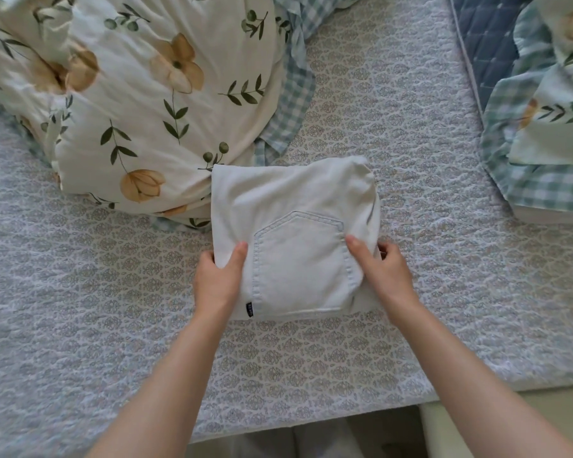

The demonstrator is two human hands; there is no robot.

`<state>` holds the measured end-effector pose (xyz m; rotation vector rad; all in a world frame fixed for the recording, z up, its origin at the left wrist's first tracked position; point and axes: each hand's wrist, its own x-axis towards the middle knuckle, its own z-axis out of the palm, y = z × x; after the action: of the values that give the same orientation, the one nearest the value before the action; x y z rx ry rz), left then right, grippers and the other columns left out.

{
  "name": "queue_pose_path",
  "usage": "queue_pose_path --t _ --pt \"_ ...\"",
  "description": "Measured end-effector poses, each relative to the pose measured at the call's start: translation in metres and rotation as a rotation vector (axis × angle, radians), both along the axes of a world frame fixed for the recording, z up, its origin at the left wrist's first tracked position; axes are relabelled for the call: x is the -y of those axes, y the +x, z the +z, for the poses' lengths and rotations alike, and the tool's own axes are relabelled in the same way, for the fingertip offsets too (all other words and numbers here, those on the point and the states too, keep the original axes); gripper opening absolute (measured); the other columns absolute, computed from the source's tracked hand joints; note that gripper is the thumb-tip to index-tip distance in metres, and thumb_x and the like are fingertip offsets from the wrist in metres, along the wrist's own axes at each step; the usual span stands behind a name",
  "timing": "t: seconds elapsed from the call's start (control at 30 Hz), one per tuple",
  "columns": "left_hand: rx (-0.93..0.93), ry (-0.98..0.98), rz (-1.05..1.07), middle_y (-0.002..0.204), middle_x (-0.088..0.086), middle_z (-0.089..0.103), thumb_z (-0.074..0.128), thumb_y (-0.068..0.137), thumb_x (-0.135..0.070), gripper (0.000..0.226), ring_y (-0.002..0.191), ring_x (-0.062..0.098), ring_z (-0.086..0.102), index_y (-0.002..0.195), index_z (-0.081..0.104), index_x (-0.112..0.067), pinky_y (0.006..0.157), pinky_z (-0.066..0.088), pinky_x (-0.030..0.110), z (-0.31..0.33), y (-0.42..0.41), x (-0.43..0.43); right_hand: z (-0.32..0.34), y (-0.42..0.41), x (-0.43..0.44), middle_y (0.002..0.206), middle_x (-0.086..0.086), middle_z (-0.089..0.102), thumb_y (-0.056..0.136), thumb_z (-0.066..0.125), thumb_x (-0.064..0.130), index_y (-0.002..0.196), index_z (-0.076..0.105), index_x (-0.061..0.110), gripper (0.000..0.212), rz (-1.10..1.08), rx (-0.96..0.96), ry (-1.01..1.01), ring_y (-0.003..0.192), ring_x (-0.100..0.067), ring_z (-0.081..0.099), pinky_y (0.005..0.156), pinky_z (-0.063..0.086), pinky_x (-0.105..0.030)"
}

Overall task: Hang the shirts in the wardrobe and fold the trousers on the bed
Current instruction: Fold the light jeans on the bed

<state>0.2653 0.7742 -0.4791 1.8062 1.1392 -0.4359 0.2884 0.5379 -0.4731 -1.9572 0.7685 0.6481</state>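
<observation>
Head view, single entry.

Item: trousers [291, 196], pale denim, folded to a compact packet, lying flat on the bed [394, 104]; back pocket [301, 262] uppermost; small dark label [249, 309] at the pocket's near left corner.

Left grip [217, 279]: clasps the packet's near left edge; thumb [238, 256] on top, fingers curled round the side.

Right grip [382, 272]: clasps the near right edge likewise; thumb [356, 247] over the pocket seam, fingers curled round the side.

Position: the packet lies directly between the two grips and extends away from them; its slightly longer axis runs from the grips toward the far side of the bed; neither grip is nearer, both in contact at matching height.

Judgement: folding looks complete for this pair; the coming move, lifting or sliding the packet aside, turns on both grips being kept level so the layers do not slump open.

Also present: floral duvet [129, 94], beyond and left of the left grip, meeting the packet's far left corner; pillow [549, 150] with checked frill, well apart beyond the right grip.
</observation>
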Motion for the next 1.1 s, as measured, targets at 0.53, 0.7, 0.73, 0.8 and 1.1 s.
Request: queue_pose_path --t 0.53,0.7,0.73,0.8,1.1 --pt "0.166 -0.268 0.279 0.094 -0.004 0.072 0.076 0.082 -0.033 0.023 0.083 0.012 0.069 0.099 0.067 -0.02 0.065 0.054 0.027 0.062 -0.066 0.02 0.056 -0.045 0.013 0.096 0.004 0.069 0.089 0.063 0.041 0.107 0.064 0.014 0.032 -0.029 0.038 0.183 0.084 -0.009 0.063 0.062 0.044 -0.024" --pt "0.246 -0.238 0.37 0.09 -0.007 0.073 0.073 0.085 -0.029 0.012 0.077 0.005 0.07 0.092 0.068 -0.021 0.064 0.055 0.021 0.1 -0.105 0.012 0.103 -0.063 0.001 0.094 0.003 0.069 0.092 0.061 0.037 0.1 0.064 0.017 0.022 0.094 0.161 0.184 0.077 -0.003 0.066 0.058 0.047 -0.013" --pt "0.257 -0.224 0.371 0.091 -0.008 0.073 0.072 0.086 -0.03 0.013 0.079 0.004 0.07 0.094 0.068 -0.021 0.066 0.055 0.02 0.107 -0.114 0.009 0.112 -0.067 -0.003 0.093 0.004 0.069 0.092 0.061 0.037 0.099 0.064 0.019 0.02 0.123 0.174 0.191 0.076 -0.001 0.066 0.06 0.048 -0.015" --pt "0.27 -0.197 0.367 0.093 -0.011 0.072 0.07 0.088 -0.032 0.015 0.083 -0.001 0.068 0.098 0.067 -0.022 0.066 0.054 0.015 0.123 -0.132 0.001 0.13 -0.075 -0.013 0.094 0.005 0.07 0.092 0.061 0.037 0.099 0.064 0.02 0.019 0.178 0.194 0.192 0.08 -0.003 0.067 0.067 0.05 -0.021" --pt "0.354 -0.113 0.575 0.096 -0.007 0.074 0.073 0.085 -0.032 0.012 0.09 0.012 0.07 0.094 0.068 -0.026 0.079 0.056 0.033 0.194 -0.228 -0.059 0.195 -0.126 -0.093 0.096 0.002 0.07 0.092 0.063 0.036 0.102 0.065 0.02 0.019 0.393 0.205 0.24 0.089 -0.014 0.067 0.078 0.054 -0.037"
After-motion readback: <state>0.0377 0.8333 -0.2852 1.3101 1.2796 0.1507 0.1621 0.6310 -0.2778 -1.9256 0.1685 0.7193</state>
